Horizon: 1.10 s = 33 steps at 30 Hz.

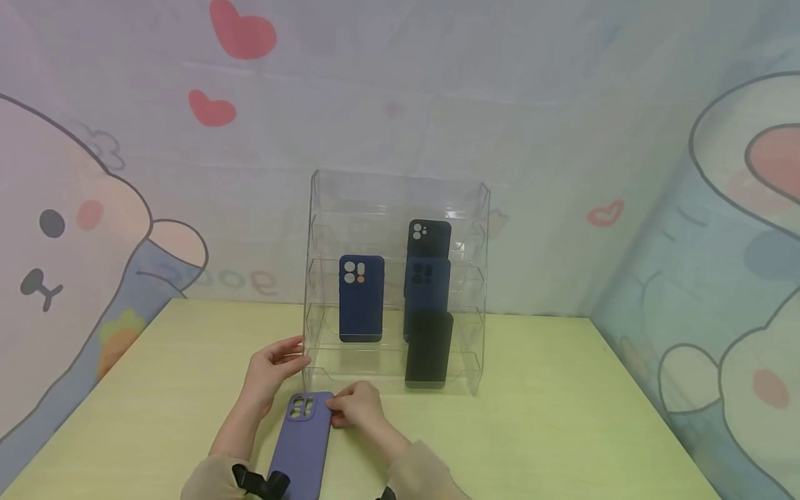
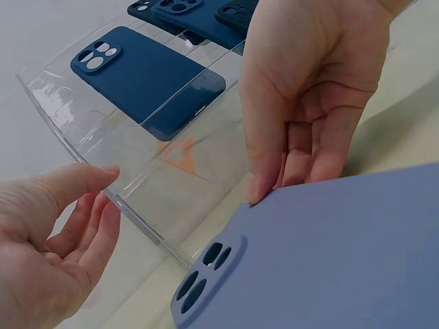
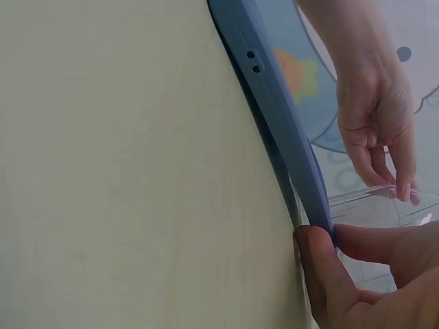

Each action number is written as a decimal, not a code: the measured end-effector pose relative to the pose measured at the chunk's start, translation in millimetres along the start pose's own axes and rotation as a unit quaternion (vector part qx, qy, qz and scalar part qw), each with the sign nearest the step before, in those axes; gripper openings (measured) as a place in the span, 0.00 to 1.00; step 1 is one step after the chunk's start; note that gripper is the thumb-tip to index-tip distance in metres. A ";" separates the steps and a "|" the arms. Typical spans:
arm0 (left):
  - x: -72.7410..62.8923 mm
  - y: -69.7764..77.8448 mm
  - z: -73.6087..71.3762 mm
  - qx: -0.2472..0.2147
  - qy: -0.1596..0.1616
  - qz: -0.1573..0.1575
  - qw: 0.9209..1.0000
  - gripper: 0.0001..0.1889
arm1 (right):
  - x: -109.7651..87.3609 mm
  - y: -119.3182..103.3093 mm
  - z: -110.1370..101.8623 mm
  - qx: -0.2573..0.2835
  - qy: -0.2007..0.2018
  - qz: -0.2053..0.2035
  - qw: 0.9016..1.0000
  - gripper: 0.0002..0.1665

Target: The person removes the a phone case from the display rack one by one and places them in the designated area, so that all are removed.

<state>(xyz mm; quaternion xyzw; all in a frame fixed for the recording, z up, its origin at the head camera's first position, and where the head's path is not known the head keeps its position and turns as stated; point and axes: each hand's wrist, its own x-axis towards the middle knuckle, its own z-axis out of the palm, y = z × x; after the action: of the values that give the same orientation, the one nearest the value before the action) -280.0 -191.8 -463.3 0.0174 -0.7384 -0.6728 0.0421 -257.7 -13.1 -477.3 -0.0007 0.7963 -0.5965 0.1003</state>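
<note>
A purple phone case (image 1: 301, 444) is nearest, in front of a clear rack (image 1: 362, 364), with its 4 camera holes at the far end. I can't tell if it touches the yellow table (image 1: 562, 403). The right hand (image 1: 361, 406) is nearly closed, with its thumb and fingers pinching the case's right edge near the top. The left hand (image 1: 270, 371) is partly closed and pinches the rack's left side edge (low down, near the front).

The rack holds 4 more cases. On the right, 3 stand in a row going back: a dark case (image 1: 428, 351) in front, a blue case (image 1: 427, 292) behind it, and a black case (image 1: 434, 237) at the back. Another case, navy blue (image 1: 361, 305), stands to their left. Farthest away is a wall (image 1: 437, 118) with red hearts.
</note>
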 end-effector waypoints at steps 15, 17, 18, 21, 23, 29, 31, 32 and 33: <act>-2.2 1.2 2.1 0.009 0.010 0.000 1.000 0.29 | 1.6 0.1 -2.9 -0.015 -0.020 0.015 1.000 0.04; -2.2 0.9 2.1 0.009 0.009 0.000 1.000 0.29 | 1.5 -0.1 -3.7 -0.015 -0.023 0.016 0.999 0.04; -1.9 0.4 1.9 0.009 0.008 -0.001 1.000 0.29 | 1.7 0.1 -4.1 -0.015 -0.026 0.017 0.999 0.04; -1.8 0.4 0.7 0.005 0.009 -0.002 1.000 0.29 | 1.8 -0.7 -5.6 -0.023 -0.036 0.016 0.999 0.05; -1.3 0.2 0.1 0.002 0.009 -0.004 1.000 0.29 | 1.4 -1.9 -7.9 -0.033 -0.042 0.012 0.998 0.05; -1.2 -0.2 -0.3 -0.015 -0.003 -0.016 1.000 0.30 | -0.5 -5.7 -24.5 -0.062 -0.050 -0.025 0.997 0.08; -1.1 -0.7 -0.4 -0.019 -0.011 -0.020 1.000 0.31 | -0.4 -7.4 -33.7 -0.052 -0.052 -0.035 0.997 0.09; -0.9 -1.0 -0.6 -0.019 -0.013 -0.020 1.000 0.31 | -0.3 -8.5 -39.2 -0.048 -0.055 -0.041 0.996 0.10; -0.9 -1.0 -0.6 -0.021 -0.016 -0.021 0.999 0.31 | -0.4 -10.1 -45.4 -0.041 -0.056 -0.044 0.997 0.12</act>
<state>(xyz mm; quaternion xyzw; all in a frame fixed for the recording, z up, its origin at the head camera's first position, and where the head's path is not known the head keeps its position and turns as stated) -279.1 -192.5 -464.2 0.0213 -0.7242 -0.6890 0.0171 -265.8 27.1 -455.4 -0.0731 0.8124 -0.5662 0.1188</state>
